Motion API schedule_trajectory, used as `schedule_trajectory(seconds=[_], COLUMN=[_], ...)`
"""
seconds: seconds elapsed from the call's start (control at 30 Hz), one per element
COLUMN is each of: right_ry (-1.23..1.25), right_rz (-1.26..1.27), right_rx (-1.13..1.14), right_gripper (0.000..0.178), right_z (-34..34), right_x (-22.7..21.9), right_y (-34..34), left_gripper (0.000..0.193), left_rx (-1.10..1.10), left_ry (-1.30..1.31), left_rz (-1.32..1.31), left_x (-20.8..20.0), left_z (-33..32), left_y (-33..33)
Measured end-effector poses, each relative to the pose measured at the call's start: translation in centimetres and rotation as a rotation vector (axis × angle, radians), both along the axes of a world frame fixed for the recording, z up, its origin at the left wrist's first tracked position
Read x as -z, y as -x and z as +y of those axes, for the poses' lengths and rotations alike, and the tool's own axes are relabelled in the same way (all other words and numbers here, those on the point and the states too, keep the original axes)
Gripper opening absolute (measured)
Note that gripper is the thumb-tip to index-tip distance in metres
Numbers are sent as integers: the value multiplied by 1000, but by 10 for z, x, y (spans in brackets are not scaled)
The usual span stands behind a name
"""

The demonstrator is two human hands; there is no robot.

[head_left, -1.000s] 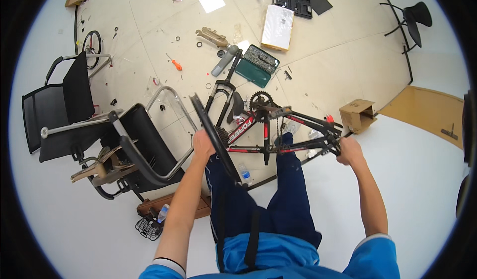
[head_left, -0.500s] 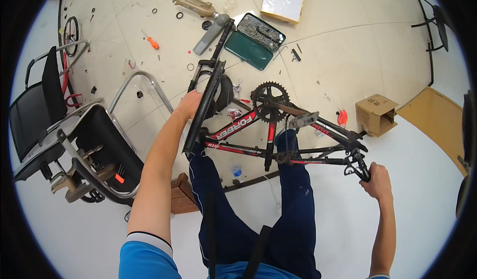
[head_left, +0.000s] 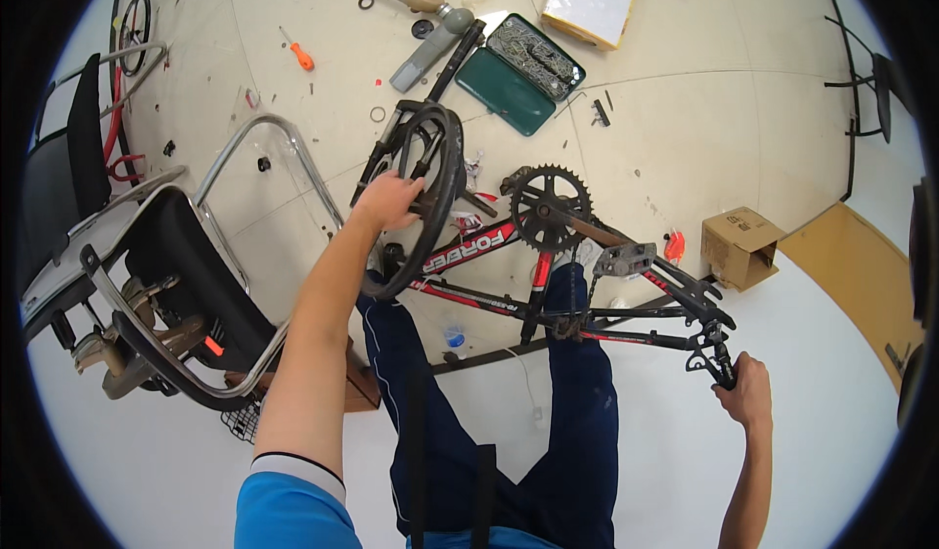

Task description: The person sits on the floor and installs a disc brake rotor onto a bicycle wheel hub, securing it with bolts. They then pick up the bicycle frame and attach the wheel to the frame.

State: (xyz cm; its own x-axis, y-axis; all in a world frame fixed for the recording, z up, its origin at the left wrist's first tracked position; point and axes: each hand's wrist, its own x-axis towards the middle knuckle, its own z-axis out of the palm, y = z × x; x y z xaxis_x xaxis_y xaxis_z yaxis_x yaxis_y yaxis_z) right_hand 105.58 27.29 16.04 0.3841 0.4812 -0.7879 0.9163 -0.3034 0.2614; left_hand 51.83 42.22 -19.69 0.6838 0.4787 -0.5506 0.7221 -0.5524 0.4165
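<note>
A black and red bicycle frame (head_left: pixel 479 247) spans the space above my legs, with its chainring (head_left: pixel 551 207) facing up and a pedal (head_left: pixel 626 260) beside it. At its left end is a black wheel (head_left: pixel 451 197), turned partly face-on beside the fork (head_left: pixel 393 133). My left hand (head_left: pixel 389 201) is closed at the middle of this wheel; its fingertips are partly hidden, so the exact part gripped is unclear. At the frame's far right end, my right hand (head_left: pixel 748 393) is wrapped around the black rear part.
A green case (head_left: pixel 509 94) of small metal parts lies open beyond the frame. An orange screwdriver (head_left: pixel 301 56) and scattered small parts lie on the tiled floor. Chairs (head_left: pixel 196 265) stand at left. A cardboard box (head_left: pixel 740 246) sits at right, and a white package (head_left: pixel 592 1) lies far off.
The wheel has turned from nearly edge-on to showing its round face. My left hand has shifted slightly right with it. My right hand keeps its hold on the frame's rear end.
</note>
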Motion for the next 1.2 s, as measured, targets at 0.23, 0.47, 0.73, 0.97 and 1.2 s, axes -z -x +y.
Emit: schedule_trajectory(seconds=[0.23,0.47,0.73,0.97,1.2], right_ry=[-115,-85,-98,-196,-253], right_rz=[8,-49,-54,19,53], right_rx=[-28,-51,103,111,-25], right_gripper=[34,38,35,37,42], right_z=[-1,-60,-102,-97,-93], right_x=[-4,-2,-25,-48,-47], right_y=[7,-1,19,38,56], left_gripper=[54,48,26,35,40], left_rx=[14,-152,-241,-634,-641], left_ry=[-2,-115,-231,-83,312], left_rz=[136,168,148,-261,-627], left_x=[13,45,44,-67,-300], left_z=[-35,-80,-119,-170,-228], left_y=[-40,-93,-98,-130,-221])
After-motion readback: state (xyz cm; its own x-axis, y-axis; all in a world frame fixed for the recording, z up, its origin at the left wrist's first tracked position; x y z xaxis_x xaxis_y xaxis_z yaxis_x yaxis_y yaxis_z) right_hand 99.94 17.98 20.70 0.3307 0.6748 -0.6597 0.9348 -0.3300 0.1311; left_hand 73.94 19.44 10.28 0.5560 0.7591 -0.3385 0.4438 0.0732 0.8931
